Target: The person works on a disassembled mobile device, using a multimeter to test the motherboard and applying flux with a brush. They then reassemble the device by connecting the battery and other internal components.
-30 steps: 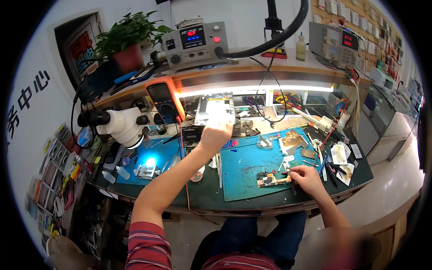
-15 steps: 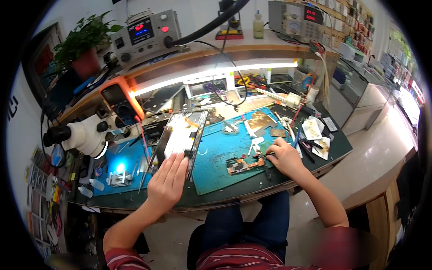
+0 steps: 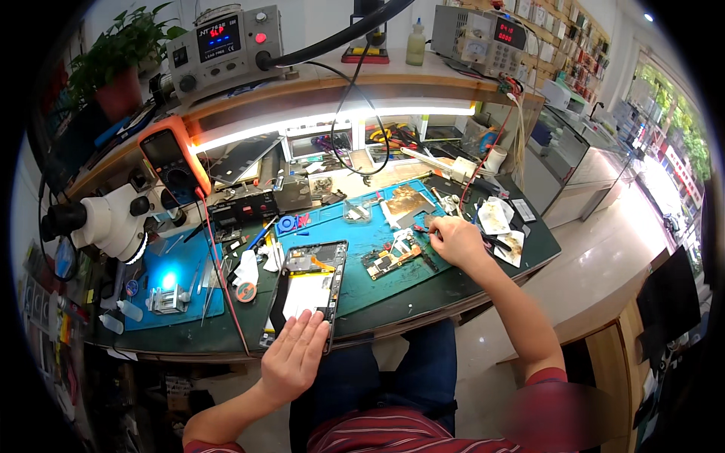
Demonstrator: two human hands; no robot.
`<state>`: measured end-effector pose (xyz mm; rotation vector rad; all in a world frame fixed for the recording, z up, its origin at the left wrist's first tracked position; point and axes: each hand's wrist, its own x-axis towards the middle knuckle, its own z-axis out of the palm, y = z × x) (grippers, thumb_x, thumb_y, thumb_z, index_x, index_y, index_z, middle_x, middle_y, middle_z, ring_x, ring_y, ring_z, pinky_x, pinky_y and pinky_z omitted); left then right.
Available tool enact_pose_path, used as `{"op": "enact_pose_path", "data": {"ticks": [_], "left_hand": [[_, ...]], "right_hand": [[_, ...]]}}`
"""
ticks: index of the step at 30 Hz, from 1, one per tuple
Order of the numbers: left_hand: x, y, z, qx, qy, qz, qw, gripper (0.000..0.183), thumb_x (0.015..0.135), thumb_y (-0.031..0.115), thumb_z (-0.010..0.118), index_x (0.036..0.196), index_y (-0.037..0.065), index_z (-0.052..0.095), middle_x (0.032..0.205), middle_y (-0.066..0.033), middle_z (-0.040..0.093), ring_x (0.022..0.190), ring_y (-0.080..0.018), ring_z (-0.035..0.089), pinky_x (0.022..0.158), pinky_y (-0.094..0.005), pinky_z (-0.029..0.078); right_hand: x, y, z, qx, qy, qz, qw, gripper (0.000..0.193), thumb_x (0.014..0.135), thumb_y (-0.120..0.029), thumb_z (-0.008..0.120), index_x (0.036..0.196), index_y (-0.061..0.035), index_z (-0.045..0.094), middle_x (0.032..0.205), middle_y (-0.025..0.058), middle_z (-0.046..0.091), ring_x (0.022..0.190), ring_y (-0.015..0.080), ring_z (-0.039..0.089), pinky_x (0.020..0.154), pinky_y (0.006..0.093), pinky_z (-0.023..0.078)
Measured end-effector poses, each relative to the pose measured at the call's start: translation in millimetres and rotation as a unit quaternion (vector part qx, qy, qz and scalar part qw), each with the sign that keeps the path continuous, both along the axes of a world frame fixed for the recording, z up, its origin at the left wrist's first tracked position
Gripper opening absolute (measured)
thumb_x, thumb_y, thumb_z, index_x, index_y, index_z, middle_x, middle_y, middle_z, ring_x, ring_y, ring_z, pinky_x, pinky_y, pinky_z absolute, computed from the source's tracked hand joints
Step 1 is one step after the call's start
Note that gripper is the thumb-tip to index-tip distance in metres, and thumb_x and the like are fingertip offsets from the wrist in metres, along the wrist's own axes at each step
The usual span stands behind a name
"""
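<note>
An opened phone frame [image 3: 308, 291], dark-rimmed with a pale white inside and an orange ribbon near its far end, lies nearly flat at the front of the bench. My left hand [image 3: 293, 359] holds its near end, long fingers laid across the top and the thumb hidden. To the right, a small circuit board [image 3: 387, 264] rests on the blue mat [image 3: 362, 296], with a narrow dark strip [image 3: 427, 261] at its right end. My right hand [image 3: 459, 243] is closed in a pinch just beyond that strip; what its fingertips hold, if anything, I cannot make out.
An orange multimeter [image 3: 175, 160] leans at the left above a white microscope [image 3: 106, 226]. A red probe lead [image 3: 223, 283] runs down to the bench edge. Metal plates [image 3: 408, 202], a clear small box [image 3: 358, 211] and stained white pads [image 3: 507, 245] lie beyond my right hand.
The phone frame has come toward me and gone from tilted to nearly flat, with my left hand on it. My right hand stays by the board. The whole view has shifted a little.
</note>
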<state>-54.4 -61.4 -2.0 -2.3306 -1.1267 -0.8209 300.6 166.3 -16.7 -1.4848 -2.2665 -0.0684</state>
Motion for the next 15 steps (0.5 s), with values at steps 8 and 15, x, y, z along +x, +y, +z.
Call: {"op": "enact_pose_path", "data": {"ticks": [8, 15], "left_hand": [[59.1, 14.5, -17.1, -0.022, -0.026, 0.015, 0.999, 0.033, 0.095, 0.000, 0.066, 0.127, -0.008, 0.069, 0.128, -0.0229, 0.074, 0.124, -0.0386, 0.072, 0.107, -0.0493, 0.057], [66.9, 15.5, -23.5, -0.031, -0.005, 0.037, 0.999, 0.038, 0.095, 0.009, 0.067, 0.132, -0.001, 0.069, 0.130, -0.0170, 0.074, 0.127, -0.0324, 0.070, 0.110, -0.0495, 0.054]], "right_hand": [[-23.1, 6.3, 5.6, 0.198, 0.003, -0.090, 0.976, 0.016, 0.098, -0.021, 0.072, 0.096, -0.0069, 0.063, 0.098, 0.0109, 0.065, 0.084, 0.0308, 0.073, 0.076, 0.0396, 0.060], [-38.8, -18.8, 9.2, -0.149, 0.044, -0.106, 0.982, 0.048, 0.089, -0.048, 0.079, 0.118, -0.0103, 0.075, 0.099, 0.0104, 0.079, 0.095, 0.0303, 0.077, 0.084, 0.0428, 0.059]]}}
